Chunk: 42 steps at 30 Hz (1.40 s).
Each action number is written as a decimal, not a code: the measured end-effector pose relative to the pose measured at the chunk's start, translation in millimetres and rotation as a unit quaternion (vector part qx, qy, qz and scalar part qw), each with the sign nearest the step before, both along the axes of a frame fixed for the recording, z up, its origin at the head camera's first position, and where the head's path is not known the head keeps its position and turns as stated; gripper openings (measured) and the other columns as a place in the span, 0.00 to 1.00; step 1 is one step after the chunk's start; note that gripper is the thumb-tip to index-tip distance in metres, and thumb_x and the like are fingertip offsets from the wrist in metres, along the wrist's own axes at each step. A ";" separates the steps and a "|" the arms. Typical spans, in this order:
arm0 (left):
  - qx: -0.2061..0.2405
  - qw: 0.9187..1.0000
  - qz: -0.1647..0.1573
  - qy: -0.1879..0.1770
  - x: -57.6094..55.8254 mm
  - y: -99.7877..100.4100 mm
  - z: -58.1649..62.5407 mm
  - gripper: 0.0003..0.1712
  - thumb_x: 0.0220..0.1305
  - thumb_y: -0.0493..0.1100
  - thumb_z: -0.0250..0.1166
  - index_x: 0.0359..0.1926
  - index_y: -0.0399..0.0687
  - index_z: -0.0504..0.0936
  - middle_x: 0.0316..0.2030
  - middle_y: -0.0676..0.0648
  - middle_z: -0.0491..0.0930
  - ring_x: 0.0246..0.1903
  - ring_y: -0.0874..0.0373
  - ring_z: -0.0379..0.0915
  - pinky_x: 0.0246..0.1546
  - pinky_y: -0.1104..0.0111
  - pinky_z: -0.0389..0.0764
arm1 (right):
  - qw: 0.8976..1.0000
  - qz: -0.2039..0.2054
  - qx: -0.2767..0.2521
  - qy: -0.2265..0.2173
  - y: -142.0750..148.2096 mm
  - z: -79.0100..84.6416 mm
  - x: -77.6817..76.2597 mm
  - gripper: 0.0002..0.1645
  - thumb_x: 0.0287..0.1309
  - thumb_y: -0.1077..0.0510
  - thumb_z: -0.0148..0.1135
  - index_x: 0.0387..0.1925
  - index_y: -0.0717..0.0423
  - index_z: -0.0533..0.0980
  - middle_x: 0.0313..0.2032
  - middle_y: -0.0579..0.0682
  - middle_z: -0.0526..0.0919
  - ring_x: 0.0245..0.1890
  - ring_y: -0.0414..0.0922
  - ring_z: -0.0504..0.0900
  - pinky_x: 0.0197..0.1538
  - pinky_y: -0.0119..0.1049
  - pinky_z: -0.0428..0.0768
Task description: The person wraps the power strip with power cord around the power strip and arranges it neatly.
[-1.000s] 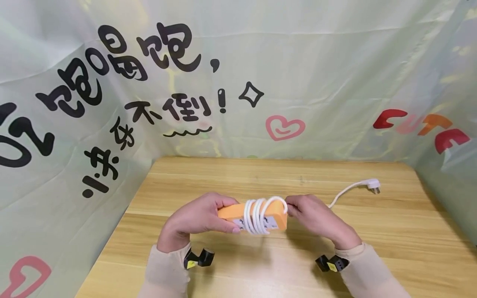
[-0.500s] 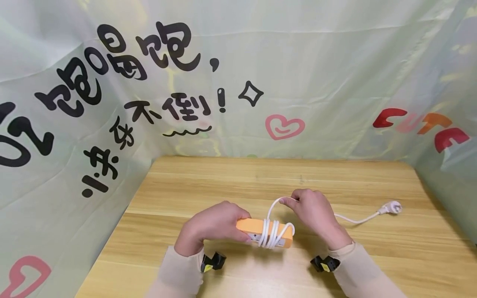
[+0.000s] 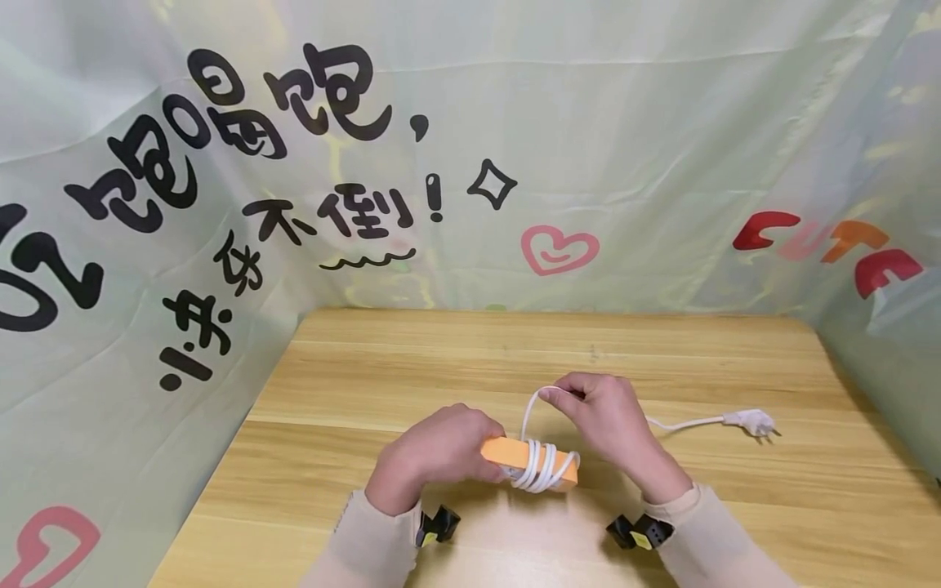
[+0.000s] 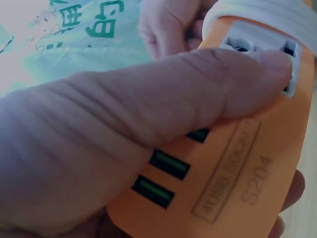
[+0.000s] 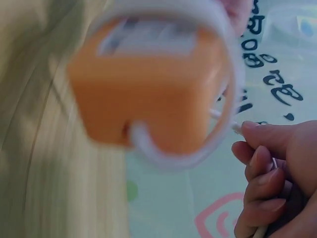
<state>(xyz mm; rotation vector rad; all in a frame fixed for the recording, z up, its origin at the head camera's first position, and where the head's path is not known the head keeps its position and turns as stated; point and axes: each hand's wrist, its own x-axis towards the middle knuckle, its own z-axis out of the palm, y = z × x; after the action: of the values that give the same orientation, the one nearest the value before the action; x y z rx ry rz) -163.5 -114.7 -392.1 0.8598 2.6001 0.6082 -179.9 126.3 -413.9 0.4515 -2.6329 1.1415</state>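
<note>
My left hand (image 3: pixel 448 447) grips an orange power strip (image 3: pixel 506 450) by its left end, above the table. In the left wrist view the thumb lies across the strip's face (image 4: pixel 247 168), which bears dark USB slots and white socket plates. Several turns of white cord (image 3: pixel 542 467) wrap the strip's other half. My right hand (image 3: pixel 608 418) pinches the cord between thumb and forefinger, just behind the strip. The right wrist view shows the cord leaving the strip's end face (image 5: pixel 143 104), with the other fingers of the right hand (image 5: pixel 277 178) curled round it.
Past the right hand the loose cord runs to a white plug (image 3: pixel 753 423) with metal pins. A wooden table (image 3: pixel 367 351) lies under both hands. Printed fabric walls (image 3: pixel 662 163) enclose its back and sides. Each wrist wears a small black camera (image 3: pixel 439 527).
The power strip has moved right and slightly down, its top tilting into view. My right hand has risen, drawing a cord length up behind the strip. The plug swung right and down, then slightly back.
</note>
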 end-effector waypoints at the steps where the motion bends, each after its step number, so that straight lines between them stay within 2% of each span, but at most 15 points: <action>1: -0.003 1.000 0.003 0.005 0.3 0.3 -0.1 0.15 0.56 0.45 0.79 0.24 0.59 0.78 0.19 0.62 0.66 0.20 0.67 0.60 0.25 0.74 0.66 | 1.000 0.006 -0.012 -0.002 -1.4 1.6 1.7 0.08 0.62 0.53 0.76 0.27 0.47 0.88 0.23 0.39 0.85 0.22 0.35 0.74 0.29 0.31 0.75; 6: -0.013 0.999 -0.008 0.039 1.9 3.1 -2.1 0.17 0.57 0.46 0.79 0.24 0.60 0.76 0.19 0.63 0.65 0.21 0.68 0.60 0.26 0.75 0.65 | 0.999 0.029 -0.042 -0.003 -7.3 7.0 9.5 0.07 0.63 0.56 0.76 0.28 0.48 0.88 0.24 0.41 0.86 0.22 0.34 0.74 0.29 0.31 0.75; 10: -0.014 0.998 -0.018 0.060 6.2 8.0 -0.8 0.18 0.56 0.45 0.80 0.24 0.61 0.76 0.19 0.64 0.66 0.22 0.68 0.61 0.26 0.75 0.66 | 0.999 0.017 -0.038 0.016 -8.7 7.9 11.7 0.06 0.63 0.57 0.75 0.29 0.49 0.88 0.25 0.41 0.87 0.22 0.33 0.73 0.28 0.31 0.75; 12: -0.015 0.997 -0.033 0.068 9.0 11.1 0.6 0.17 0.54 0.44 0.81 0.24 0.61 0.77 0.20 0.64 0.68 0.22 0.68 0.62 0.27 0.75 0.67 | 0.999 0.009 -0.036 0.020 -7.8 7.5 11.0 0.06 0.64 0.58 0.74 0.30 0.50 0.88 0.25 0.42 0.87 0.22 0.33 0.73 0.27 0.31 0.75; 16: -0.024 0.991 -0.084 0.098 13.9 16.9 2.2 0.16 0.54 0.43 0.81 0.26 0.63 0.80 0.23 0.66 0.72 0.24 0.70 0.65 0.30 0.78 0.69 | 0.999 -0.011 -0.034 0.009 -4.3 7.7 8.3 0.07 0.66 0.56 0.73 0.31 0.51 0.88 0.23 0.43 0.84 0.19 0.35 0.70 0.25 0.32 0.72; 18: -0.024 0.990 -0.087 0.105 14.9 17.6 1.7 0.15 0.54 0.43 0.81 0.26 0.62 0.80 0.23 0.66 0.72 0.24 0.70 0.65 0.29 0.78 0.69 | 0.999 -0.018 -0.039 0.000 -2.6 8.7 7.5 0.07 0.67 0.55 0.73 0.31 0.50 0.88 0.22 0.43 0.83 0.19 0.35 0.70 0.25 0.32 0.71; 20: -0.021 0.992 -0.069 0.106 14.1 16.1 0.6 0.15 0.55 0.43 0.80 0.26 0.62 0.79 0.22 0.65 0.71 0.24 0.69 0.64 0.28 0.77 0.68 | 0.999 -0.023 -0.044 0.000 -1.5 10.6 7.6 0.07 0.66 0.55 0.73 0.31 0.50 0.88 0.23 0.42 0.83 0.20 0.36 0.71 0.26 0.32 0.72; 23: -0.003 0.997 -0.011 0.080 11.0 10.5 -0.2 0.14 0.56 0.42 0.79 0.26 0.60 0.79 0.21 0.63 0.71 0.23 0.68 0.63 0.27 0.75 0.68 | 0.998 -0.024 -0.055 0.009 -1.6 14.0 10.1 0.07 0.66 0.55 0.74 0.30 0.49 0.88 0.22 0.42 0.82 0.20 0.36 0.70 0.26 0.32 0.72; 27: 0.013 0.998 0.052 0.041 6.0 2.7 0.6 0.12 0.59 0.44 0.78 0.28 0.59 0.80 0.22 0.62 0.73 0.22 0.66 0.64 0.27 0.72 0.70 | 0.997 -0.011 -0.069 0.027 -5.3 18.8 18.1 0.08 0.65 0.56 0.74 0.28 0.47 0.87 0.19 0.40 0.76 0.18 0.34 0.67 0.24 0.31 0.69; 30: 0.021 0.996 0.088 0.023 3.2 -1.8 1.1 0.12 0.59 0.46 0.78 0.29 0.59 0.81 0.22 0.61 0.75 0.22 0.65 0.66 0.27 0.71 0.71 | 0.995 0.010 -0.077 0.057 -10.7 20.3 24.0 0.08 0.64 0.57 0.74 0.28 0.46 0.86 0.20 0.38 0.76 0.19 0.33 0.67 0.23 0.30 0.69; 35: 0.030 0.990 0.137 0.019 1.1 -6.0 3.2 0.12 0.59 0.47 0.78 0.28 0.58 0.81 0.20 0.59 0.73 0.21 0.63 0.66 0.26 0.69 0.69 | 0.986 0.052 -0.083 0.133 -17.7 17.0 28.5 0.09 0.59 0.64 0.76 0.27 0.47 0.86 0.22 0.37 0.81 0.21 0.30 0.70 0.23 0.25 0.71; 39: 0.025 0.984 0.174 0.026 -1.1 -7.4 5.0 0.11 0.60 0.49 0.77 0.30 0.56 0.82 0.21 0.57 0.74 0.22 0.61 0.67 0.26 0.68 0.68 | 0.977 0.087 -0.080 0.180 -21.1 13.0 28.5 0.12 0.55 0.68 0.77 0.28 0.48 0.85 0.22 0.36 0.79 0.21 0.28 0.68 0.24 0.22 0.69; 42: 0.020 0.980 0.194 0.041 -3.3 -8.2 5.6 0.12 0.62 0.50 0.76 0.32 0.54 0.82 0.22 0.56 0.76 0.22 0.59 0.67 0.25 0.67 0.68 | 0.972 0.107 -0.074 0.193 -22.4 11.6 28.1 0.13 0.56 0.69 0.76 0.30 0.47 0.85 0.21 0.36 0.75 0.21 0.29 0.66 0.24 0.21 0.67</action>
<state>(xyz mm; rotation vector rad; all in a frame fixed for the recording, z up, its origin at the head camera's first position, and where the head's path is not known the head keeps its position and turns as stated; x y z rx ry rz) -166.8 -123.0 -386.5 0.3916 2.8625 0.7432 -151.7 103.9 -402.4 0.8487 -2.1877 1.1633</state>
